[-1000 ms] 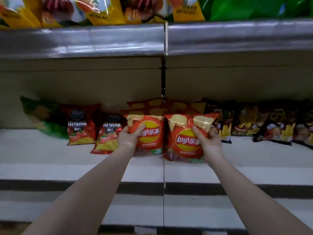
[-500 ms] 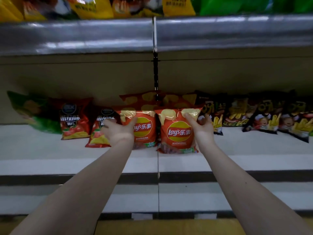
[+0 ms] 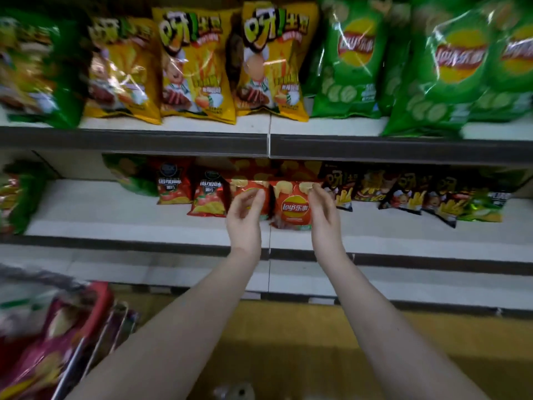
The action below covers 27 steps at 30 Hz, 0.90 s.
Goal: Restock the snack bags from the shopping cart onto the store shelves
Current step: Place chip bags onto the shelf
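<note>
Here: left hand (image 3: 245, 223), right hand (image 3: 324, 217) slack-fingered before red Lay's bags (image 3: 294, 209) on shelf (image 3: 115, 226); cart (image 3: 101, 301) holds snack bags (image 3: 37, 356).

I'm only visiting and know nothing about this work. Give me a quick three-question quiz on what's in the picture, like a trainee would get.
1. True or false: the red chip bag stands on the upper shelf.
2. What colour are the bags right of the yellow bags on that shelf? A green, B blue, C purple.
3. Fill in: the shopping cart is on the person's ____ side.
Key: 1 false; 2 A; 3 left.
</note>
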Each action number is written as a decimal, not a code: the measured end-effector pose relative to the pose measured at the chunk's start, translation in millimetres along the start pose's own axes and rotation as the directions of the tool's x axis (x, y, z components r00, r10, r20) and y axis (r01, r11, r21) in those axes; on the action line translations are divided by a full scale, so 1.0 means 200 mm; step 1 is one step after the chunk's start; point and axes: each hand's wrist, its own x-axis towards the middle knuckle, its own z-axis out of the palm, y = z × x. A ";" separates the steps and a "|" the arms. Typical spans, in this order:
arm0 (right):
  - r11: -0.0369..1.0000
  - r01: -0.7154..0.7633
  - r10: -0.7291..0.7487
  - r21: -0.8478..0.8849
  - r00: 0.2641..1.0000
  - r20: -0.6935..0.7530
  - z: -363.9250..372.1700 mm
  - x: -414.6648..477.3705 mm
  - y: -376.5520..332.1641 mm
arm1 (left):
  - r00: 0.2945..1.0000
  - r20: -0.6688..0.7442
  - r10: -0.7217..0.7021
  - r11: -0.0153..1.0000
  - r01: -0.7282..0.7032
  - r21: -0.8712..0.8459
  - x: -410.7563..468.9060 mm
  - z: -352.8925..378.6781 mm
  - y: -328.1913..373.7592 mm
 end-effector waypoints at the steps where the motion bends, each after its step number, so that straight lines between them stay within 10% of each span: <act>1: 1.000 0.003 -0.003 -0.004 1.000 0.020 0.00 -0.09 -0.11 | 1.000 0.004 0.025 1.000 -0.025 -0.002 -0.09 -0.01 0.12; 14: 0.975 0.184 -0.216 0.126 0.917 0.336 0.31 -1.01 -1.30 | 0.927 -0.187 0.326 0.941 -0.337 -0.035 -1.00 -0.49 1.43; 27: 0.957 0.226 -0.288 0.181 0.808 0.514 1.02 -1.76 -1.41 | 0.822 -0.397 0.408 0.893 -0.449 -0.012 -1.40 -1.55 1.80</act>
